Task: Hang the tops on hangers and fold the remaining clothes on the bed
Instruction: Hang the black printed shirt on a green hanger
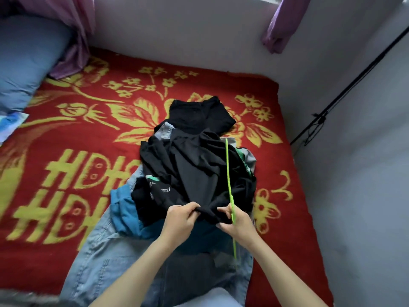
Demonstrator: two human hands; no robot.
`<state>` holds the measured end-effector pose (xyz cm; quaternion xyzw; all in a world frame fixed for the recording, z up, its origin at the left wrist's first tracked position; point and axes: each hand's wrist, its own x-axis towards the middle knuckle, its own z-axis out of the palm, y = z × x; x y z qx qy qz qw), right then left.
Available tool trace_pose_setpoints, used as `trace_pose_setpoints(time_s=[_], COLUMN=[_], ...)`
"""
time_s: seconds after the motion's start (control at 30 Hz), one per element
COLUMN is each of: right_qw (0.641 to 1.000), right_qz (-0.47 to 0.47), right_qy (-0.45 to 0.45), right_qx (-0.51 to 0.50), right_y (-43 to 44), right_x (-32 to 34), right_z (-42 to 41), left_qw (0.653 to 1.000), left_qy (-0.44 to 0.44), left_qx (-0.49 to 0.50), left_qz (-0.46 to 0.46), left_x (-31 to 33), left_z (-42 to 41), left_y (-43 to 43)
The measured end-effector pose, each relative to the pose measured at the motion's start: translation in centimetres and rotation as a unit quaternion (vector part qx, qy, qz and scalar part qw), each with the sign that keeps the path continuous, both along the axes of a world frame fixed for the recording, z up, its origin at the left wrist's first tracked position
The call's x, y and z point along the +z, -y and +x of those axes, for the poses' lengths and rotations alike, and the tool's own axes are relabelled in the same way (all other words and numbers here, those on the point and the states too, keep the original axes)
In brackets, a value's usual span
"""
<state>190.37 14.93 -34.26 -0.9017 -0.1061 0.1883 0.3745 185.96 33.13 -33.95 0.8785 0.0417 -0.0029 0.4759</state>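
A heap of clothes lies in the middle of the bed, topped by a black top (194, 171). My left hand (180, 220) grips the near edge of that black top. My right hand (236, 222) holds a thin green hanger (228, 173) seen edge-on, and its fingers also pinch the black cloth. Light blue jeans (97, 258), a teal garment (126, 209), another black piece (199, 116) and a grey and green garment (245, 156) lie under and around the heap.
The red blanket with yellow flowers (77, 134) covers the bed. A blue pillow (26, 60) sits at the far left, purple curtains (73, 36) hang behind. Grey walls close the far and right sides, with a black rod (345, 89) leaning on the right wall.
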Motion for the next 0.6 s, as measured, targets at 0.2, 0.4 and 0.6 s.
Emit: trace_pose_setpoints(time_s=[0.2, 0.4, 0.6], right_qw=[0.995, 0.965, 0.966], right_qz=[0.057, 0.156, 0.226], right_qy=[0.063, 0.174, 0.081], right_qx=[-0.046, -0.120, -0.097], right_y=[-1.6, -2.7, -0.5], right_x=[0.8, 6.5, 11.1], right_z=[-3.0, -2.0, 0.0], left_qw=[0.993, 0.980, 0.982], left_qy=[0.104, 0.188, 0.151], left_qx=[0.003, -0.007, 0.054], left_qz=[-0.048, -0.066, -0.096], left_x=[6.0, 12.2, 11.1], left_z=[-1.2, -1.2, -1.8], left_y=[-1.2, -2.5, -5.9])
